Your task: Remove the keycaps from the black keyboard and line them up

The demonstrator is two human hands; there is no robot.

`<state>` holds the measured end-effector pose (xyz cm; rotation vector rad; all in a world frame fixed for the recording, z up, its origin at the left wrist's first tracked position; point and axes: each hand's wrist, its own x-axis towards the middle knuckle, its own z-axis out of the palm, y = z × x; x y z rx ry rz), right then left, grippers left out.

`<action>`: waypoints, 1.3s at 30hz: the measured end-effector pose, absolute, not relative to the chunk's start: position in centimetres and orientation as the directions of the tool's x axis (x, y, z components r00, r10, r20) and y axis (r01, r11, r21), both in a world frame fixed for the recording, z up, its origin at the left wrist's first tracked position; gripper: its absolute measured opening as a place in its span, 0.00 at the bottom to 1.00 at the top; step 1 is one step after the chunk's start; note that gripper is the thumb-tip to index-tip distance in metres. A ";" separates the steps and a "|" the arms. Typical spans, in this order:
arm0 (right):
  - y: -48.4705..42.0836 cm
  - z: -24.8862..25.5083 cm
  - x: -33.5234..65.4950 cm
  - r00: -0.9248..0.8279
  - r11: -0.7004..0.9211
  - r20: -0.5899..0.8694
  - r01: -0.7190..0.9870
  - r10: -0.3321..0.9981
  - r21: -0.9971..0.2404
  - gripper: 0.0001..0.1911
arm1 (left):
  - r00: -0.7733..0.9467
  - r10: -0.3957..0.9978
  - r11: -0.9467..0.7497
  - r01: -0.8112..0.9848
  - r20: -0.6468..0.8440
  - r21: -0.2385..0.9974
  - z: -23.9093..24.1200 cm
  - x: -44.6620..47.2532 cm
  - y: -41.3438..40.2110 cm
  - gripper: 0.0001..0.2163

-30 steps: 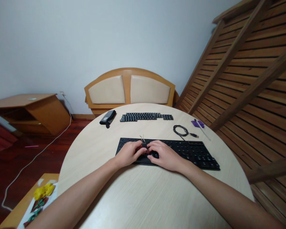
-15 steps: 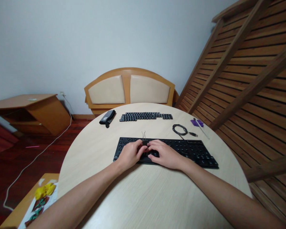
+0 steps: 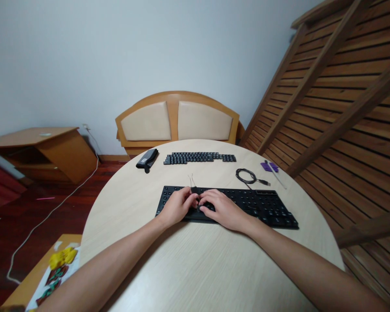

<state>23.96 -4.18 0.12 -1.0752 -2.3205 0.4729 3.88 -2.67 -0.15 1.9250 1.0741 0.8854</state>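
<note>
A black keyboard with a cable lies on the round table in front of me, many of its key positions showing bare. My left hand is closed around a small black wire keycap puller, above the left half of the keyboard. Two thin wires of the puller stick up past my fingers. Close beside it, my right hand is curled over the keyboard, thumb and fingertips drawn together around something dark that I cannot make out. The fingertips of both hands nearly meet, hiding the keys beneath.
Loose keycaps stand in rows behind the keyboard. A folded black pouch lies at the back left. The coiled USB cable and a purple cloth with a thin white stick are at the right of the table.
My left hand has shifted slightly left, and the keycap puller's wires now lean further left. My right hand has moved only a little.
</note>
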 end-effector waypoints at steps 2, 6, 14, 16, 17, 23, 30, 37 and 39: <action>-4.1 0.1 23.9 -0.532 0.620 0.330 0.585 0.780 -0.523 0.05 | 0.397 0.901 -0.301 0.284 0.174 0.910 -0.5 3.9 -2.4 0.14; -4.2 0.2 23.9 -0.532 0.621 0.336 0.563 0.777 -0.546 0.04 | 0.388 0.902 -0.304 0.256 0.191 0.917 -0.6 3.9 -2.4 0.14; -3.9 -0.1 24.0 -0.493 0.587 0.341 0.524 0.800 -0.618 0.04 | 0.408 0.874 -0.392 0.271 0.264 0.879 -0.8 3.5 -2.7 0.14; -3.8 -0.1 24.0 -0.474 0.573 0.342 0.524 0.811 -0.631 0.05 | 0.395 0.883 -0.374 0.263 0.254 0.890 -1.0 3.5 -2.6 0.13; -3.7 -0.1 24.0 -0.469 0.566 0.339 0.525 0.816 -0.636 0.05 | 0.386 0.888 -0.364 0.261 0.249 0.894 -1.0 3.5 -2.5 0.13; -3.7 -0.1 24.2 -0.456 0.540 0.317 0.531 0.831 -0.653 0.07 | 0.354 0.905 -0.330 0.238 0.235 0.913 -1.0 3.5 -2.5 0.14; -3.8 -0.3 24.2 -0.453 0.487 0.292 0.409 0.843 -0.772 0.15 | 0.381 0.896 -0.323 0.207 0.228 0.923 -0.9 3.4 -2.6 0.14; -3.9 -0.4 24.2 -0.495 0.473 0.286 0.307 0.820 -0.826 0.15 | 0.355 0.903 -0.341 0.256 0.240 0.905 -1.0 3.4 -2.3 0.14; -3.8 -0.4 24.2 -0.495 0.475 0.288 0.307 0.820 -0.825 0.16 | 0.354 0.903 -0.342 0.257 0.241 0.904 -1.0 3.4 -2.4 0.13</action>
